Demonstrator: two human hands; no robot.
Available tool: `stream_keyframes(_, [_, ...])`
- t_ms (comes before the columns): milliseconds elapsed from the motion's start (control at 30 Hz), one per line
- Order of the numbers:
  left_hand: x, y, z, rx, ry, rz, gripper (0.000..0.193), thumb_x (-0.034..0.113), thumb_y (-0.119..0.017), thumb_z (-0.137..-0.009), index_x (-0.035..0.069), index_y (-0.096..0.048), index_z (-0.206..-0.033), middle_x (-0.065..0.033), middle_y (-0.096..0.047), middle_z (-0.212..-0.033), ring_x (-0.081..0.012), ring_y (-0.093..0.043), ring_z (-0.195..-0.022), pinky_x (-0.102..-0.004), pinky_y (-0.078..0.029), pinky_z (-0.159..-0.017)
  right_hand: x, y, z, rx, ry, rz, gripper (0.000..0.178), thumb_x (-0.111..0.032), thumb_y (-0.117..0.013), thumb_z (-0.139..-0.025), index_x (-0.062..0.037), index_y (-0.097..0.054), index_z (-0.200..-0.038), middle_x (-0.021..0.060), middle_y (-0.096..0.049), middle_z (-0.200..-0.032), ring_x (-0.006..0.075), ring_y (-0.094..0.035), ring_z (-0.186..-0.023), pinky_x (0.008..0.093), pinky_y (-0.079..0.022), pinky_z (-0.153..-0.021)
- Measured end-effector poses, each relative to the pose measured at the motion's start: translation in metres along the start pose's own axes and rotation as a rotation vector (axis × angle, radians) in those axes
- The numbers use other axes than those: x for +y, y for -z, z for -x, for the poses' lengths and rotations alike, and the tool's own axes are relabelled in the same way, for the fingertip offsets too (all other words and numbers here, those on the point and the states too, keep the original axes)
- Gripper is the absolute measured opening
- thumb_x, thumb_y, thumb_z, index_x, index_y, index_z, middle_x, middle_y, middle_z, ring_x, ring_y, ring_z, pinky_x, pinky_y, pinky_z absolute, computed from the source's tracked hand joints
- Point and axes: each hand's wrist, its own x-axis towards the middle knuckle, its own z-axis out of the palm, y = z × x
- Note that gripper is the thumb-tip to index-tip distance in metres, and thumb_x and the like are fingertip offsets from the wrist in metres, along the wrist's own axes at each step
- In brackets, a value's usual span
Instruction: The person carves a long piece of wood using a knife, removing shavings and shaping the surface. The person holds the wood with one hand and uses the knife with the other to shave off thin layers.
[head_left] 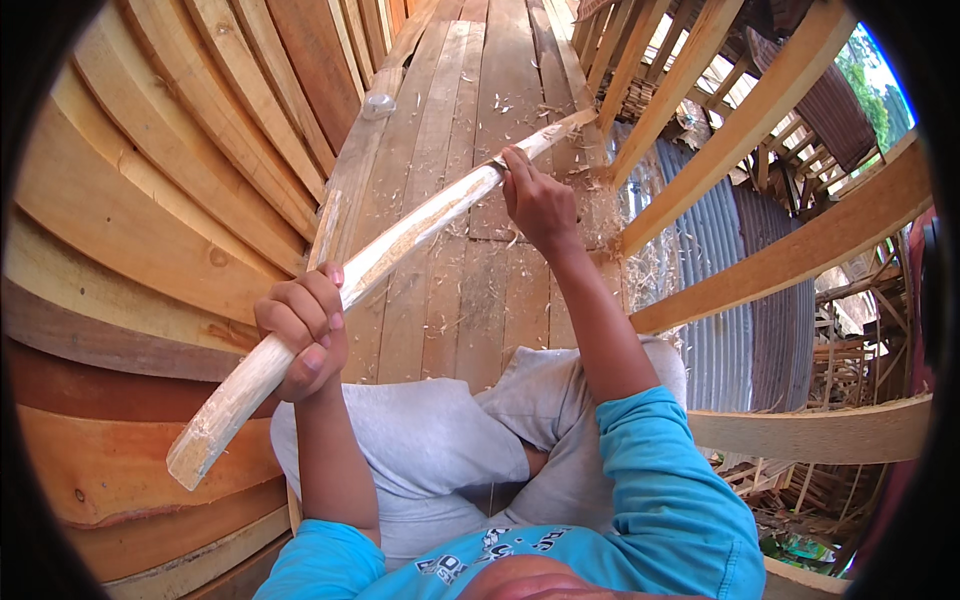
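Observation:
A long pale wooden stick (415,228), slightly curved and whittled bare, slants from the lower left up to the right. Wrapped round its nearer part is my left hand (303,325), fingers closed; the stick's blunt end juts out below the fist. Toward the far end, my right hand (538,200) is closed, its thumb and fingertips pressed to the stick's upper side. A small dark edge shows at those fingertips, too small to name. The stick's far tip reaches the foot of the slatted railing on the right.
Wood shavings (470,190) litter the plank floor (485,290). Stacked boards (170,210) line the left side. On the right runs a wooden railing (700,190), with corrugated metal sheets (715,270) beyond. A small clear plastic item (378,106) lies farther off. My legs in grey trousers are folded close below.

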Motion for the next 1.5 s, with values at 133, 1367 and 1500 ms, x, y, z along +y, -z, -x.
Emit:
stream_keyframes(133, [0.003, 0.006, -0.001, -0.092, 0.01, -0.022, 0.026, 0.019, -0.069, -0.071, 0.019, -0.044, -0.067, 0.0054, -0.042, -0.064, -0.012, -0.045, -0.07, -0.0357, -0.033, -0.092, -0.003, -0.001, -0.002, -0.011, -0.014, -0.009, 0.026, -0.021, -0.054, -0.095, -0.0071, -0.058, -0.118, 0.0094, -0.069, -0.119, 0.0266, -0.071, -0.065, 0.0364, -0.058, -0.053])
stream_keyframes(1367, [0.002, 0.01, 0.003, -0.019, -0.004, -0.011, 0.027, 0.019, -0.07, -0.07, 0.018, -0.044, -0.064, 0.0035, -0.044, -0.061, -0.0132, -0.047, -0.067, -0.0365, -0.036, -0.089, -0.012, 0.026, -0.018, -0.454, -0.608, -0.439, 0.06, -0.046, -0.044, -0.102, 0.0037, -0.061, -0.073, 0.016, -0.057, -0.061, 0.0308, -0.059, -0.062, 0.0453, -0.047, -0.065])
stream_keyframes(1500, [0.002, 0.009, 0.002, -0.035, -0.002, -0.003, 0.028, 0.018, -0.071, -0.07, 0.017, -0.044, -0.063, 0.0034, -0.045, -0.06, -0.0134, -0.048, -0.066, -0.0366, -0.036, -0.089, 0.0, 0.019, -0.015, -0.567, -0.86, -0.859, 0.056, -0.048, -0.047, -0.102, -0.0117, -0.042, -0.06, -0.0011, -0.038, -0.049, 0.0134, -0.031, -0.04, 0.0344, -0.022, -0.04])
